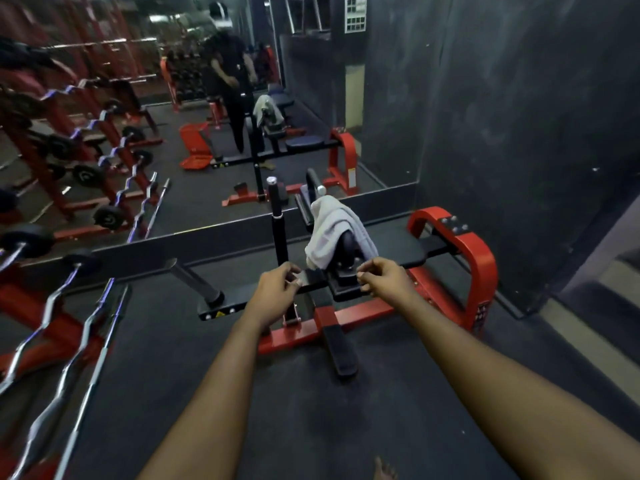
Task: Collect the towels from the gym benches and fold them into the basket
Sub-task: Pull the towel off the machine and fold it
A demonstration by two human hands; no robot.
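Towel (334,233), pale grey: draped over a black upright pad at the middle of the bench (408,251), its ends hung down on both sides.
Left hand (278,289): held out at the bench's near edge, fingers half curled, thumb drawn close to the fingertips, nothing gripped.
Right hand (382,277): held likewise over the bench's near edge, fingers half curled, nothing gripped; contact with the towel cannot be told.
Curl bars (69,341): racked well left of the bench.
Mirror (207,133): mounted behind the bench.
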